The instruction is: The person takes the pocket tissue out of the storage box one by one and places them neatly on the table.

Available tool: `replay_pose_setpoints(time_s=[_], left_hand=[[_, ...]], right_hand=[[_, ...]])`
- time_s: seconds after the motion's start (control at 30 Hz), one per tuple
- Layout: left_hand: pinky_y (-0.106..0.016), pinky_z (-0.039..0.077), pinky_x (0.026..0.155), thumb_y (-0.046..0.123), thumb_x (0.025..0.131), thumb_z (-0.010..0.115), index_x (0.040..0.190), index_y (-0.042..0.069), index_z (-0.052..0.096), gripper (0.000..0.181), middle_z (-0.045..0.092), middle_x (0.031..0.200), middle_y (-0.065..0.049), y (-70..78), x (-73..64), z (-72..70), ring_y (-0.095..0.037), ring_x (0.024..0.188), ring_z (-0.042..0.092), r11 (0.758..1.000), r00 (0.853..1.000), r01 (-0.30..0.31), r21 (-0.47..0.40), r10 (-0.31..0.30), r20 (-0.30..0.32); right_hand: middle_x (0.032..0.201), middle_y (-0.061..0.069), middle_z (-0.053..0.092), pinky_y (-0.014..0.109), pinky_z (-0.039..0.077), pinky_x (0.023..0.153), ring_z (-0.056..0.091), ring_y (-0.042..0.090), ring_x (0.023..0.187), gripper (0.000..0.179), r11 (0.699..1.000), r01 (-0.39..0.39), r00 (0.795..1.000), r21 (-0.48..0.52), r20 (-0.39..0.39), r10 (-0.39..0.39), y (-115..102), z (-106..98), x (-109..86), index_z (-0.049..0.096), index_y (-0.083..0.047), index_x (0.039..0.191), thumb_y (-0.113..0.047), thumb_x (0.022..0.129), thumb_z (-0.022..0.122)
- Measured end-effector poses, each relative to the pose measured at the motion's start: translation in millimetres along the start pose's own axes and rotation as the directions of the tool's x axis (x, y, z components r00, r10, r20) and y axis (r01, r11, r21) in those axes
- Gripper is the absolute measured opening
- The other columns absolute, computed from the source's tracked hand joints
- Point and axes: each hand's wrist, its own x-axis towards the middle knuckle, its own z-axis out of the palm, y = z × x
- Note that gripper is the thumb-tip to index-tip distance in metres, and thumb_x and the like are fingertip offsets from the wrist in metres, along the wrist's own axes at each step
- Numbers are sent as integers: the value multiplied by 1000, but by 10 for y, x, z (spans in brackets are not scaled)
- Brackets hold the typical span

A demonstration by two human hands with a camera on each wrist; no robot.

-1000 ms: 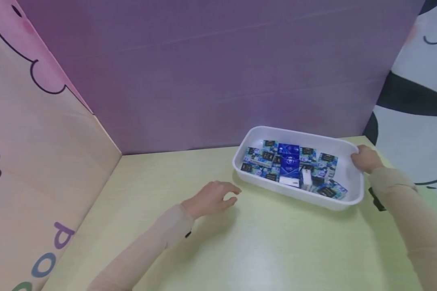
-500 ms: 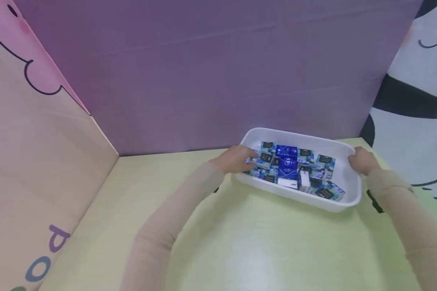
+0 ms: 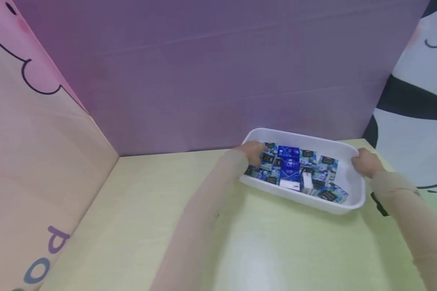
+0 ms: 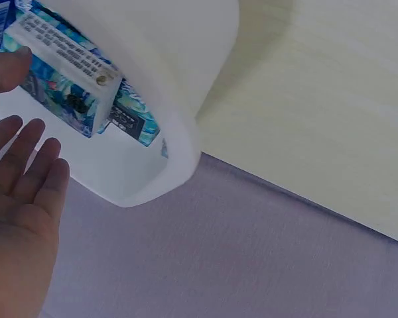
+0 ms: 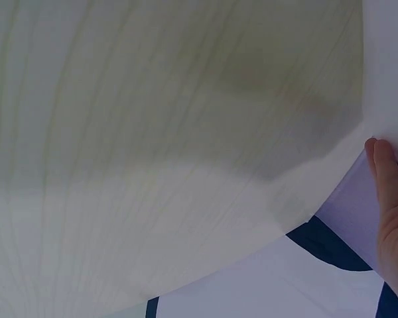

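A white plastic tub sits on the table at the right in the head view, holding several small blue-green patterned packs and dark blue packs. My right hand grips its right end wall at the rim; the right wrist view shows those fingers against the white outside. Over the tub's left end reaches my left hand. In the left wrist view its fingers are spread and nearly straight. Its thumb overlaps the edge of a floral pack with a white barcode side.
The pale yellow-green table meets a purple back wall right behind the tub. A pink and cream printed panel stands at the left, a white and black printed one at the right.
My left hand has moved up and right from over the table, past the tub's left rim, to above the packs inside. The right hand keeps its grip on the tub.
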Motion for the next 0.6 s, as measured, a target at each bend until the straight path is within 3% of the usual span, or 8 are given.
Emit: replay_pose_setpoints(time_s=[0.17, 0.33, 0.6], left_hand=[[-27, 37, 105, 14, 74, 72, 135, 24, 46, 67, 50, 134, 4, -17, 133, 39, -13, 122, 46, 999, 999, 50, 3, -50, 15], [-28, 37, 105, 17, 72, 75, 134, 24, 48, 67, 52, 132, 2, -28, 222, 99, -14, 120, 47, 998, 998, 57, -5, -56, 25], [-29, 35, 107, 14, 74, 73, 136, 30, 44, 70, 49, 136, 6, 13, 245, 178, -13, 123, 46, 990, 991, 124, -65, -121, 48]], right_hand=[[105, 42, 44, 62, 40, 87, 48, 54, 94, 52, 1000, -6, 1000, -12, 13, 6, -27, -10, -26, 26, 26, 121, -13, 88, 31], [107, 42, 43, 63, 38, 89, 47, 55, 96, 52, 1000, -4, 1000, -14, 14, 4, -67, -11, -57, 25, 27, 123, -12, 89, 30], [107, 43, 42, 63, 38, 90, 47, 55, 97, 54, 1000, -23, 1000, -3, 11, 23, -86, -9, -71, 22, 27, 125, -12, 89, 30]])
